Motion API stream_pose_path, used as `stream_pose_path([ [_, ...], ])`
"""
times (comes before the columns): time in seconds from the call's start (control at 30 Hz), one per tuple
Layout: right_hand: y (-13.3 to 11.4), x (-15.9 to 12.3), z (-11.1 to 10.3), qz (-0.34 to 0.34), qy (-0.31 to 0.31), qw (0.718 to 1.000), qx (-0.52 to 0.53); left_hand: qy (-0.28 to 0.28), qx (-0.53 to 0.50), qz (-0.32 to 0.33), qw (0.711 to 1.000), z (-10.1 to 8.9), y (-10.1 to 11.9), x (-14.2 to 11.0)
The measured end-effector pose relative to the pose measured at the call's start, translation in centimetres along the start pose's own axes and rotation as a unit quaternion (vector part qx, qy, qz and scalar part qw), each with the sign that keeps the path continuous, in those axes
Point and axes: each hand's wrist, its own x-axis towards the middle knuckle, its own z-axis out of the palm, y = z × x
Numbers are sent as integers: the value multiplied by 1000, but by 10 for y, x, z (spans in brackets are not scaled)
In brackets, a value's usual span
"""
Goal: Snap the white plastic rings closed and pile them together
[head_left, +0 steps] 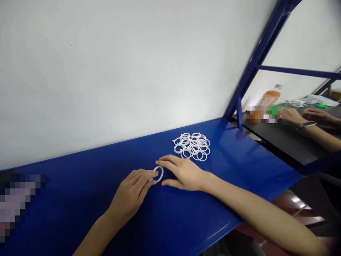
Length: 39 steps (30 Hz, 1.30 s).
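A single white plastic ring [159, 173] lies on the blue table [80, 185] between my two hands. My left hand [131, 193] rests palm down with its fingertips touching the ring's left side, fingers stretched out. My right hand [183, 172] lies flat beside it, fingers extended, the index finger touching the ring's upper right edge. Just beyond my right hand sits a pile of several white rings [192, 145].
A white wall rises right behind the table. A blue metal frame post [255, 60] stands at the right. Past it, another person's hands [306, 117], one with a wristband, rest on a black table [279, 142] near an orange bottle [269, 97].
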Motion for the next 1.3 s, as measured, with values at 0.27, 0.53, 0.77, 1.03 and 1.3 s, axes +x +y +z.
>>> stream_pose_path([
  [0.27,0,2,6,-20,7,999,31,5,-12,-95,995,3,0,-5],
  [0.53,-3,2,7,-35,9,999,10,-3,-14,-39,999,3,1,0],
  [0.77,-3,0,9,-42,-23,999,-7,-24,-19,11,999,2,5,2],
  [1.03,-2,0,9,-43,-25,999,-11,-24,0,17,1000,4,6,0],
  [1.3,32,-3,-20,93,112,982,-124,-66,59,-150,985,6,-23,-5],
])
